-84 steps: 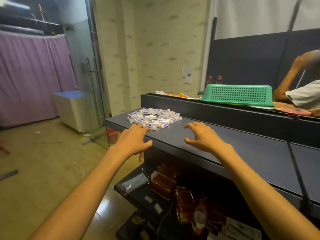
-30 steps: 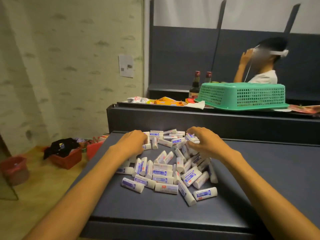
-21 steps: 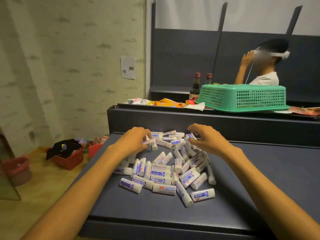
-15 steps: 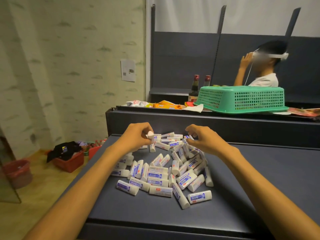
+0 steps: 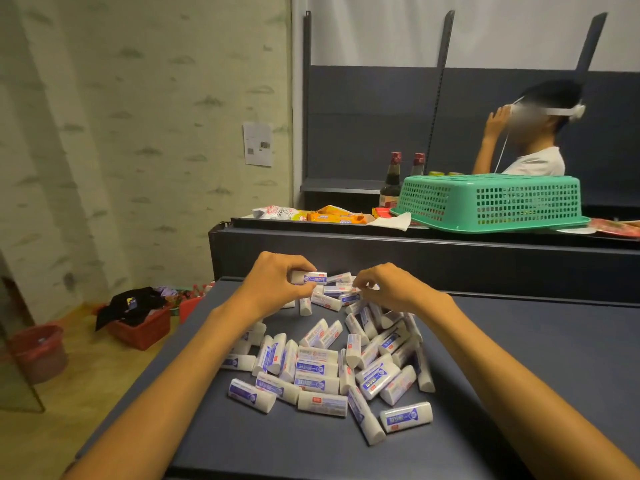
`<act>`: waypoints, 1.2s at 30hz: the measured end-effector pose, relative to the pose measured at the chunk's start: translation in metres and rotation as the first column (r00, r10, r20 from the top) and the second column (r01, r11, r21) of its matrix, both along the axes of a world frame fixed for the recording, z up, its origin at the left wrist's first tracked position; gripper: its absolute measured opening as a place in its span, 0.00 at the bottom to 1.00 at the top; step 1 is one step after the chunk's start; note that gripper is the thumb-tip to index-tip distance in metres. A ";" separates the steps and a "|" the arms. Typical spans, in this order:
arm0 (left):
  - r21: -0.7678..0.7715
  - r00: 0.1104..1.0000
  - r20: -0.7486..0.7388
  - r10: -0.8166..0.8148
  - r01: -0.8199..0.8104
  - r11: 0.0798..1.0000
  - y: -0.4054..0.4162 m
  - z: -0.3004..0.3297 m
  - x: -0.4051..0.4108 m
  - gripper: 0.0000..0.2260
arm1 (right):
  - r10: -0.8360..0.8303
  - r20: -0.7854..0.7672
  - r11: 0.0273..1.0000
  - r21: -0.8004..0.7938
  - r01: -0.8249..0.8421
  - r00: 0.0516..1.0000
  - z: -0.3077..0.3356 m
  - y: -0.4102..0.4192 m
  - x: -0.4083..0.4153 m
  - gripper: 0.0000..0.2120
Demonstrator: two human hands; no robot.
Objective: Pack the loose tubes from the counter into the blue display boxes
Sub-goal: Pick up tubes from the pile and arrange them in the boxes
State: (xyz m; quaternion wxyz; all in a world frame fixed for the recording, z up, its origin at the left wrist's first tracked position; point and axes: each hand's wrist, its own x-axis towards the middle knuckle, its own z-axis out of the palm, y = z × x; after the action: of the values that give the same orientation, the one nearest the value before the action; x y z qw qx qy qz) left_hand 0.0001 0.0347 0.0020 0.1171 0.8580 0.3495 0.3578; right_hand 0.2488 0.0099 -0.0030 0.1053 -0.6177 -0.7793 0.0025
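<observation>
A person's left hand (image 5: 277, 282) pinches one white tube (image 5: 309, 277) lifted clear of the heap, likely to gather it for packing. The right hand (image 5: 391, 287), fingers curled, picks at tubes just beside it; what it holds I cannot tell. The loose tubes (image 5: 332, 362) lie heaped below both hands on the dark surface (image 5: 536, 358). No blue display boxes show.

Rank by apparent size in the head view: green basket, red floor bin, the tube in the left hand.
1. green basket
2. red floor bin, partly covered by dark cloth
3. tube the left hand pinches, though nearest the camera
</observation>
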 end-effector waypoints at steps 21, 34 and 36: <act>0.030 1.000 -0.009 -0.024 0.025 0.999 0.008 -0.008 -0.008 0.12 | -0.022 0.077 0.996 -0.089 0.029 0.997 0.003 0.015 -0.005 0.06; 0.038 1.000 0.013 -0.024 0.024 0.999 0.001 -0.004 -0.015 0.11 | 0.044 -0.708 0.998 0.007 -0.054 0.705 0.019 -0.026 -0.006 0.12; 0.043 1.000 0.012 -0.029 0.028 0.999 -0.001 -0.003 -0.015 0.11 | 0.039 -0.754 0.999 0.018 -0.039 0.656 0.019 -0.030 -0.007 0.12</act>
State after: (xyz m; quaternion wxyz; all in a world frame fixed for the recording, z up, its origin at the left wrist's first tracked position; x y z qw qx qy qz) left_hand -0.0150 0.0338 -0.0014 0.1061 0.8629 0.3286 0.3690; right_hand 0.2418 -0.0204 0.0165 0.4188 -0.5444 -0.6785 0.2604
